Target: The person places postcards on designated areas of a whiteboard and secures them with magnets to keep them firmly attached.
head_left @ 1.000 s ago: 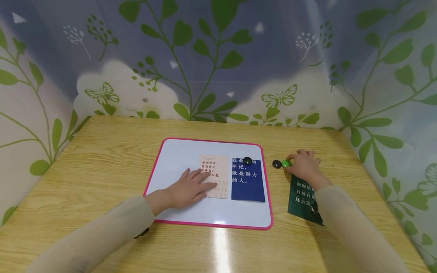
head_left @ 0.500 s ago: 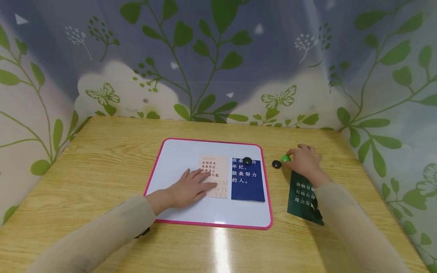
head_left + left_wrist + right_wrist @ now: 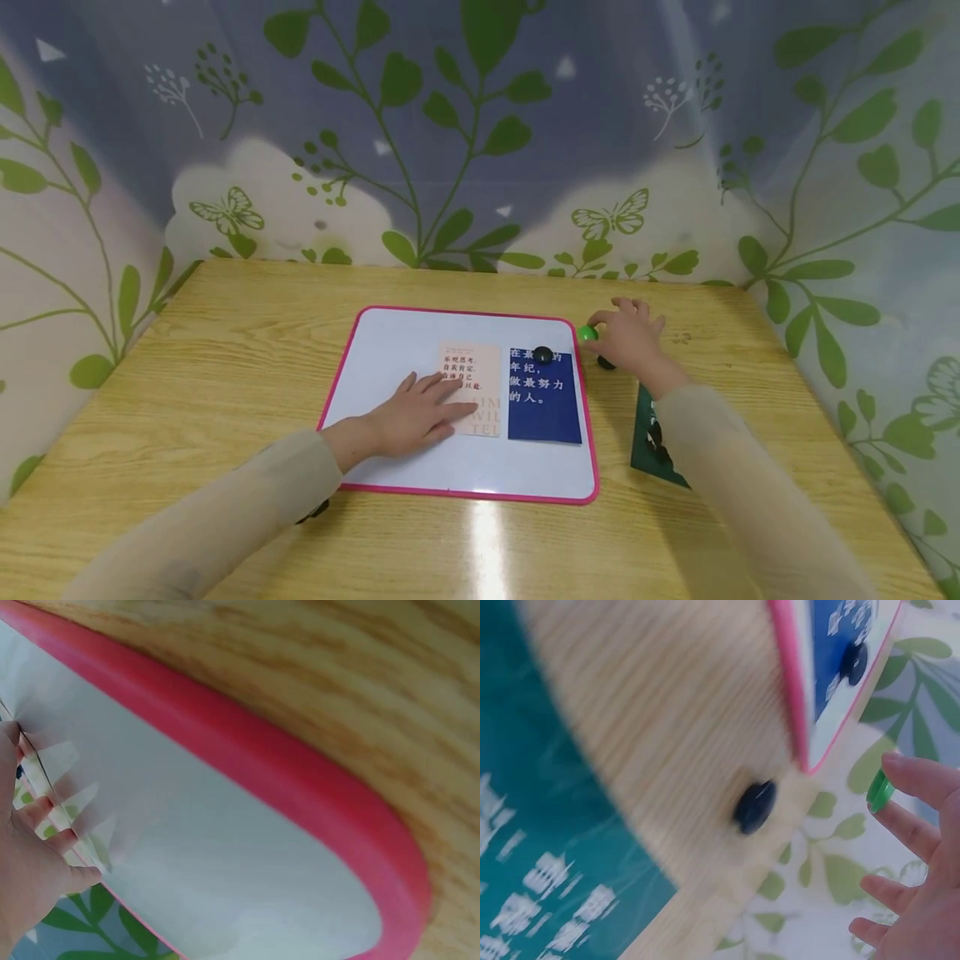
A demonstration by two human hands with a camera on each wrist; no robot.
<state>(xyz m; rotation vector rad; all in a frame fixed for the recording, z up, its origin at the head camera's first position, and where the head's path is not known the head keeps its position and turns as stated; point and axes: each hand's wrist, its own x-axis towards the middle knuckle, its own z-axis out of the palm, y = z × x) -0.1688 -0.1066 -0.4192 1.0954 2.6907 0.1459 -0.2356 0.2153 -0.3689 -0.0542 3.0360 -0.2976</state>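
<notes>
In the last half second, my right hand has carried the green button left and a little farther off, from beside the loose black button on the table to the far-right corner of the whiteboard. I pinch it between thumb and forefinger, the other fingers apart; I judge the work to be mid-carry, nothing placed yet. My left hand hasn't moved, its fingers spread over the pale card. I see no container; the board bears that card and, to its right, the blue card with a black button on its far end. The green card lies right of the board.
</notes>
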